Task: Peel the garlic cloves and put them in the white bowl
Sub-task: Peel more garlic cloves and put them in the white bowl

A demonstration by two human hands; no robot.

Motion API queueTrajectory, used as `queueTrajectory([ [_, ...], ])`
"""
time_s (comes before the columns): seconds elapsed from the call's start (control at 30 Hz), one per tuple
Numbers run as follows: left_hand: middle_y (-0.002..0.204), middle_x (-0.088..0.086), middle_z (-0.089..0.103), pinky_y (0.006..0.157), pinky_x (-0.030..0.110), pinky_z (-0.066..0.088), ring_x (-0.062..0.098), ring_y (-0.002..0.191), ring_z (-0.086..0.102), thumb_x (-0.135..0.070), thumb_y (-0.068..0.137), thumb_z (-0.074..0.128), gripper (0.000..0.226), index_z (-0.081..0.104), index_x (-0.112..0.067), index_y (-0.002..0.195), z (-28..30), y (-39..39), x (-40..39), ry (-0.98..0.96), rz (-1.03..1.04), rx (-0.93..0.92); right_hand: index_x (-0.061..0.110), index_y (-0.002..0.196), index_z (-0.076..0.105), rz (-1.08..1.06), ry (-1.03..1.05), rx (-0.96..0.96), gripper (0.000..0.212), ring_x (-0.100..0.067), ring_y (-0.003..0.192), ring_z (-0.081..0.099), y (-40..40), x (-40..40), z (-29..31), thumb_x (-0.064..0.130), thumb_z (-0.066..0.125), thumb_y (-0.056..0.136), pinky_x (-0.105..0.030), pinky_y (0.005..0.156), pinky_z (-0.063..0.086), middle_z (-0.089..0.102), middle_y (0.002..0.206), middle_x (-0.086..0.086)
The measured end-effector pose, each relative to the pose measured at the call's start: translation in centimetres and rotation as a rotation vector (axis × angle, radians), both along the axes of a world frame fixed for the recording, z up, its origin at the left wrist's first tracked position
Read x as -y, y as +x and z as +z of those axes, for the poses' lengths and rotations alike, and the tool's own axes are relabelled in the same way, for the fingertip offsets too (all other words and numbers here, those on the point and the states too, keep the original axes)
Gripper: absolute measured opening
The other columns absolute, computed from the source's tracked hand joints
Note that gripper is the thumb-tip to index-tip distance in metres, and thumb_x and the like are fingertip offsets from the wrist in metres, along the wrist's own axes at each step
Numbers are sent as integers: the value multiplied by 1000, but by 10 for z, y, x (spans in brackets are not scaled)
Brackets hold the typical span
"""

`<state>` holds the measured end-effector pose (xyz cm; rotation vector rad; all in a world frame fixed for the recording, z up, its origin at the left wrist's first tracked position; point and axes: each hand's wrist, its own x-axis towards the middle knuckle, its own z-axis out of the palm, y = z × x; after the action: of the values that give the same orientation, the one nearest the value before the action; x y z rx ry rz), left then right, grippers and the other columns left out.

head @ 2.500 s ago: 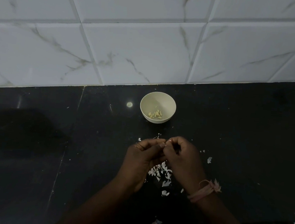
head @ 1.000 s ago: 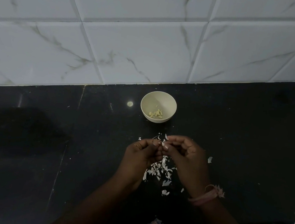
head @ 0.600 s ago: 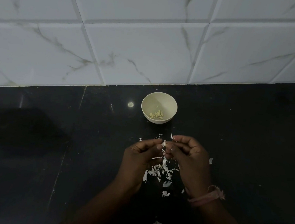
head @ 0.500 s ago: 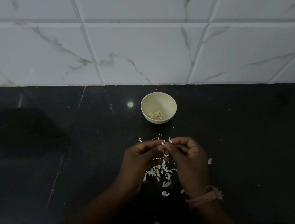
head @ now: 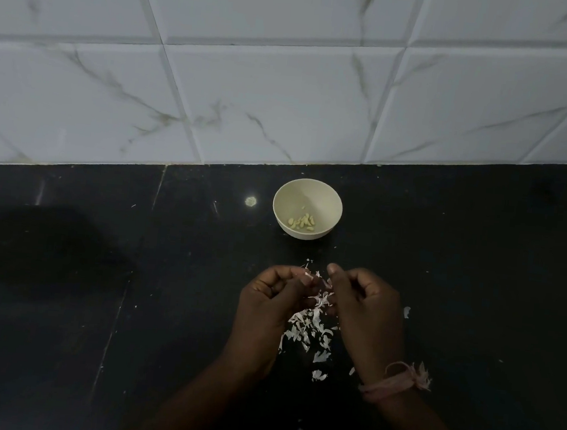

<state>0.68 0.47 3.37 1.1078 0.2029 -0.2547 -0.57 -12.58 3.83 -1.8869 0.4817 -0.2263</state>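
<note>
The white bowl (head: 278,199) stands on the black counter near the wall, with several peeled garlic cloves (head: 302,221) in its bottom. Just in front of it are my two hands, a small gap between them. My left hand (head: 267,302) pinches a small garlic clove (head: 305,279) at its fingertips. My right hand (head: 366,308) has curled fingers and pinches a pale strip of garlic skin (head: 321,297) that hangs between the hands. Most of the clove is hidden by my fingers.
A pile of white garlic skins (head: 309,333) lies on the black counter (head: 130,304) under my hands, with a stray flake (head: 406,312) to the right. The marble-tiled wall (head: 285,95) rises right behind the bowl. A pink thread band (head: 394,382) circles my right wrist.
My hands, pressed together on the clove before, have drawn slightly apart, and a strip of skin now shows between them. The bowl has not moved.
</note>
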Motion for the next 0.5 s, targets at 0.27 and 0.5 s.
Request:
queueTrajectory([
  [0.27,95,16,77,80,33,59,25,86,74,-11,89,74,10,79,-11,98,-8,0,-7,150,26,50,23,95,74,76,-135,108,15,-2,93,66,3,1,-6,9,73,89,-24,81,56,68,99,11],
  [0.5,94,8,79,80,32,60,25,91,76,-7,88,75,12,79,-10,99,-3,0,-9,275,18,141,25,88,79,178,34,-20,7,-8,66,70,6,1,18,22,73,90,-32,67,59,74,73,9],
])
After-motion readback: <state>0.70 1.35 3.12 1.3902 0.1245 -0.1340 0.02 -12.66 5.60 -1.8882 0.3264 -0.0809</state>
